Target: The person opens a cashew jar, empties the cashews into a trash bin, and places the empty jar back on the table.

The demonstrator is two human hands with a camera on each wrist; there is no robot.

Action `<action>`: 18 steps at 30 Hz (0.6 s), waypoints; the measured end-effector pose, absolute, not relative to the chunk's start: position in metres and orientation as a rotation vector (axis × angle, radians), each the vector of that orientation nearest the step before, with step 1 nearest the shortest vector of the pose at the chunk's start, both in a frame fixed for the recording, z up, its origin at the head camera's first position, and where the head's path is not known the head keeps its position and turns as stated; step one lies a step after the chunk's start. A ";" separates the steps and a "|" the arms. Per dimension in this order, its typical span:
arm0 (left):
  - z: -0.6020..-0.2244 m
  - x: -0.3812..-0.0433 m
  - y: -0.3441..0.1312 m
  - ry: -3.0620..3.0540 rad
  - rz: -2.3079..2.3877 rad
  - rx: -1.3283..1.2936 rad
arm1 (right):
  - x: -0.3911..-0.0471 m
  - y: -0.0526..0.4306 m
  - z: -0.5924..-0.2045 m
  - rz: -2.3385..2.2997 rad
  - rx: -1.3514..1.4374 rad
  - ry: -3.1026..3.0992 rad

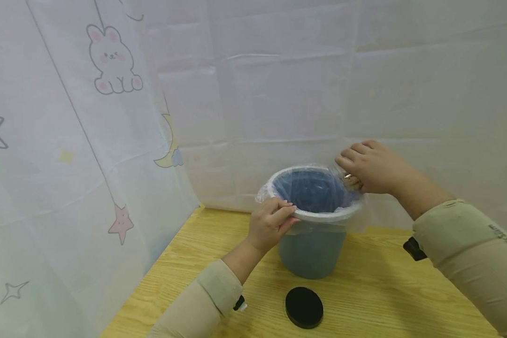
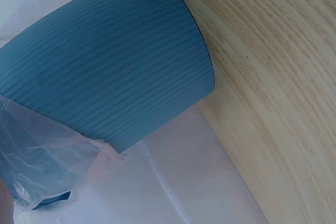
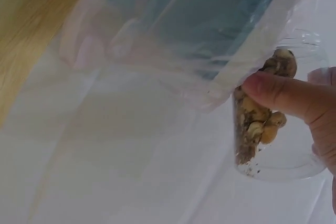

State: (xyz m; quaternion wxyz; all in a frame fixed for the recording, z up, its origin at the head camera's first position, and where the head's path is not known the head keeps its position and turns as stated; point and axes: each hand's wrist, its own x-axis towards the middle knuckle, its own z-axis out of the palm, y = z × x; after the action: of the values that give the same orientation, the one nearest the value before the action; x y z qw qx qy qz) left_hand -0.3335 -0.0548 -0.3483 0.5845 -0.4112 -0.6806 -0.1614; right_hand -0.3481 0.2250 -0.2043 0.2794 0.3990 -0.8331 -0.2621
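Note:
A blue-green ribbed trash bin [image 1: 312, 256] with a white rim stands upright on the table, lined with a clear plastic bag [image 2: 44, 150] folded over its rim. My left hand [image 1: 270, 223] grips the near-left rim through the bag, thumb on top and fingers beneath. At the bin's right side, my right hand [image 1: 372, 166] holds a clear jar [image 3: 289, 156], tilted with its mouth toward the bin's opening. Brown and tan pieces [image 3: 254, 124], resembling dried mushrooms, lie along one side inside the jar. The bag partly covers the jar's mouth end in the right wrist view.
A round black lid [image 1: 304, 307] lies on the yellow wood-grain table [image 1: 376, 281] in front of the bin. Pale sheeting [image 1: 270, 103] hangs close behind the bin, and a printed curtain [image 1: 84, 188] borders the table on the left.

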 end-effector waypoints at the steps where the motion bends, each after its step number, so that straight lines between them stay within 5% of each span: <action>1: -0.348 -0.334 -0.055 -1.588 -0.377 -0.958 | -0.348 0.225 -0.204 -0.703 1.071 -2.238; 18: -0.349 -0.334 -0.054 -1.580 -0.382 -0.959 | -0.345 0.217 -0.207 -0.802 1.094 -2.149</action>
State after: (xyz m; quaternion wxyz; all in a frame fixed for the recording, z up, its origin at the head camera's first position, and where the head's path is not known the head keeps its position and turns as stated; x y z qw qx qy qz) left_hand -0.3342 -0.0544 -0.3486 0.5869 -0.4114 -0.6778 -0.1639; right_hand -0.3452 0.2174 -0.2073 0.2953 0.4113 -0.8079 -0.3016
